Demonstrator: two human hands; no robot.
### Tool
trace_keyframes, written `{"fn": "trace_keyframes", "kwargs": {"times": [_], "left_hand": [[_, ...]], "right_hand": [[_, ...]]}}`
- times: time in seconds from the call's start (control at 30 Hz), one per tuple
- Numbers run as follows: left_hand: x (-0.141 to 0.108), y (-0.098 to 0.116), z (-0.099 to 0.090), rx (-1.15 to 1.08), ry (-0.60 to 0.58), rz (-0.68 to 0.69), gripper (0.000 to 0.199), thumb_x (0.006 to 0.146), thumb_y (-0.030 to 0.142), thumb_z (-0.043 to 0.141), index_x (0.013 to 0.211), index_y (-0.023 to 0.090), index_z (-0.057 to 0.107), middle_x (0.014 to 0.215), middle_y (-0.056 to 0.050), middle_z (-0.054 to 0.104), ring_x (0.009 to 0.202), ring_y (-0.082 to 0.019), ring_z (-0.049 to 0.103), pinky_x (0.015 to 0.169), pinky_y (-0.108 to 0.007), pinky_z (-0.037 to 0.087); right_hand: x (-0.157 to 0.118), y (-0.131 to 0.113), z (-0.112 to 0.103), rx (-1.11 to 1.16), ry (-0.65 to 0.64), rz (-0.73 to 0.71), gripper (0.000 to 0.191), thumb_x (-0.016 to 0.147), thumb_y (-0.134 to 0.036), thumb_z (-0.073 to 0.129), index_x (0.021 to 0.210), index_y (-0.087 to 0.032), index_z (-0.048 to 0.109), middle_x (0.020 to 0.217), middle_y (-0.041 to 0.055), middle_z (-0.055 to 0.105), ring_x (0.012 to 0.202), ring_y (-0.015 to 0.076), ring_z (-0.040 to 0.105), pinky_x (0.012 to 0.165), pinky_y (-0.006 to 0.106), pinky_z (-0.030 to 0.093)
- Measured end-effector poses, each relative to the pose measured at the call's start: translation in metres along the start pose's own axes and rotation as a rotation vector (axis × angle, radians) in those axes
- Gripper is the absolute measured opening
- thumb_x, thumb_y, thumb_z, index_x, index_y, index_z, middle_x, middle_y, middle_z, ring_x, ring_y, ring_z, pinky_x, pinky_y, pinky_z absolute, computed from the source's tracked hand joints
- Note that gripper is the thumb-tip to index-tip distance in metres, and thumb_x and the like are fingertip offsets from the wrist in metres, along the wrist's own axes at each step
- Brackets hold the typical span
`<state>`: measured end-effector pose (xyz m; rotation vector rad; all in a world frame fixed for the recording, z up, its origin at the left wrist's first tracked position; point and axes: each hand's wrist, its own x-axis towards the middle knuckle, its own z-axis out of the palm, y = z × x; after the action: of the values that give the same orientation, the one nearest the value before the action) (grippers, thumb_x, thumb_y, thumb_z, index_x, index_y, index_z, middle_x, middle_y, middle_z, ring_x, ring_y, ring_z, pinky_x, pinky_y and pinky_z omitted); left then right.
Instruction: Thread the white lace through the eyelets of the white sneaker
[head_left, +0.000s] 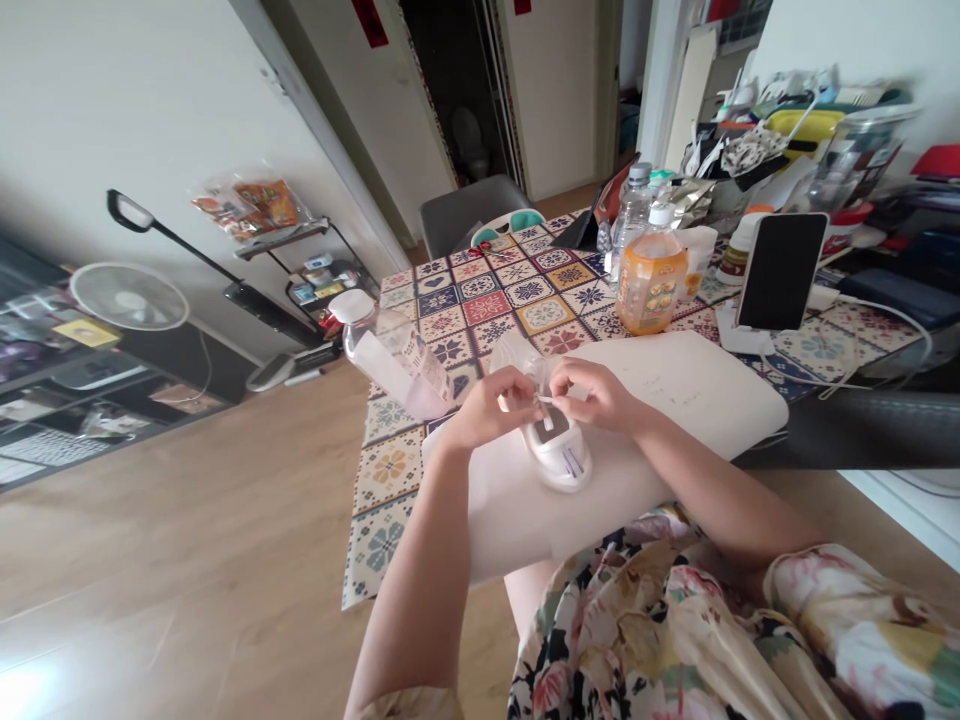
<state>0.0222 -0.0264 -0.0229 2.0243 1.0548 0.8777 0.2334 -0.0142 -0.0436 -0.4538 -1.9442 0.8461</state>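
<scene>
A small white shoe (564, 462) with a dark inside and purple marks on its near end stands on a white mat (637, 400). Above its opening, my left hand (501, 402) pinches one part of a thin white lace (546, 400) from the left. My right hand (596, 395) is closed on the lace from the other side, with the two sets of fingertips close together. The far end of the shoe is pale and partly hidden behind my hands.
Left of the mat, a clear bottle with a white cap (405, 365) leans on the patterned tablecloth (487, 305). An orange bottle (651, 280), a water bottle (632, 215) and a phone on a stand (781, 270) are to the right. Red scissors (484, 248) lie at the far edge.
</scene>
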Motion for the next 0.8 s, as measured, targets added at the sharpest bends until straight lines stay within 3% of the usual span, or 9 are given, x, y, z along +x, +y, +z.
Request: {"fn": "trace_keyframes", "kwargs": {"times": [0.1, 0.17, 0.27, 0.37, 0.47, 0.53, 0.6, 0.8], "left_hand": [[0.000, 0.002, 0.002, 0.020, 0.014, -0.001, 0.027, 0.068, 0.038, 0.077, 0.075, 0.016, 0.062, 0.074, -0.002, 0.057, 0.066, -0.012, 0.051, 0.062, -0.024, 0.042], [0.001, 0.002, 0.004, 0.023, 0.024, 0.001, 0.024, 0.067, 0.034, 0.077, 0.074, 0.016, 0.062, 0.074, -0.001, 0.057, 0.065, -0.011, 0.051, 0.061, -0.024, 0.041], [0.001, 0.002, 0.005, 0.009, 0.013, -0.011, 0.022, 0.067, 0.031, 0.076, 0.074, 0.016, 0.062, 0.074, -0.001, 0.057, 0.065, -0.011, 0.050, 0.062, -0.024, 0.041], [0.001, 0.002, 0.006, -0.026, -0.009, -0.020, 0.019, 0.070, 0.031, 0.074, 0.074, 0.016, 0.063, 0.074, -0.001, 0.057, 0.065, -0.011, 0.049, 0.063, -0.025, 0.040], [0.001, 0.002, 0.007, -0.064, -0.028, -0.004, 0.019, 0.072, 0.033, 0.073, 0.076, 0.016, 0.066, 0.077, -0.002, 0.058, 0.065, -0.011, 0.049, 0.063, -0.025, 0.040], [0.001, 0.001, 0.008, -0.092, -0.031, 0.014, 0.019, 0.072, 0.034, 0.073, 0.078, 0.016, 0.068, 0.078, -0.003, 0.058, 0.066, -0.011, 0.050, 0.063, -0.025, 0.040], [0.001, 0.000, 0.009, -0.123, -0.034, 0.042, 0.020, 0.073, 0.034, 0.073, 0.080, 0.016, 0.070, 0.080, -0.004, 0.058, 0.068, -0.012, 0.051, 0.064, -0.026, 0.042], [0.001, -0.001, 0.007, -0.137, -0.067, 0.072, 0.022, 0.076, 0.039, 0.072, 0.077, 0.017, 0.070, 0.084, -0.006, 0.060, 0.074, -0.015, 0.055, 0.067, -0.028, 0.045]], "right_hand": [[-0.001, -0.001, -0.009, 0.421, 0.012, 0.076, 0.030, 0.082, -0.041, 0.063, 0.067, -0.022, 0.047, 0.065, 0.0004, 0.052, 0.065, 0.0164, 0.049, 0.065, 0.033, 0.041], [-0.003, 0.002, -0.017, 0.670, 0.101, 0.041, 0.051, 0.073, -0.059, 0.068, 0.060, -0.023, 0.034, 0.051, -0.0032, 0.041, 0.055, 0.0158, 0.043, 0.061, 0.034, 0.041], [-0.004, 0.006, -0.025, 0.800, 0.176, -0.006, 0.066, 0.064, -0.072, 0.067, 0.057, -0.023, 0.025, 0.043, -0.0059, 0.028, 0.047, 0.0142, 0.034, 0.056, 0.033, 0.040], [-0.002, 0.004, -0.023, 0.686, 0.051, 0.124, 0.052, 0.077, -0.066, 0.060, 0.059, -0.023, 0.039, 0.053, -0.0011, 0.047, 0.055, 0.0159, 0.046, 0.060, 0.034, 0.043], [0.001, 0.000, -0.014, 0.375, -0.042, 0.244, 0.024, 0.084, -0.041, 0.062, 0.074, -0.020, 0.055, 0.072, 0.0020, 0.059, 0.068, 0.0155, 0.053, 0.068, 0.031, 0.044], [0.002, 0.000, -0.009, 0.184, -0.093, 0.199, 0.009, 0.080, -0.026, 0.062, 0.083, -0.019, 0.059, 0.078, 0.0014, 0.060, 0.072, 0.0145, 0.053, 0.069, 0.029, 0.043], [0.002, 0.003, -0.006, 0.060, -0.128, 0.123, 0.009, 0.077, -0.019, 0.060, 0.086, -0.019, 0.059, 0.082, 0.0016, 0.060, 0.075, 0.0147, 0.053, 0.070, 0.028, 0.043], [0.004, 0.007, -0.007, -0.036, -0.178, -0.033, 0.009, 0.077, -0.012, 0.055, 0.081, -0.020, 0.055, 0.082, 0.0016, 0.056, 0.078, 0.0163, 0.051, 0.076, 0.031, 0.042]]}}
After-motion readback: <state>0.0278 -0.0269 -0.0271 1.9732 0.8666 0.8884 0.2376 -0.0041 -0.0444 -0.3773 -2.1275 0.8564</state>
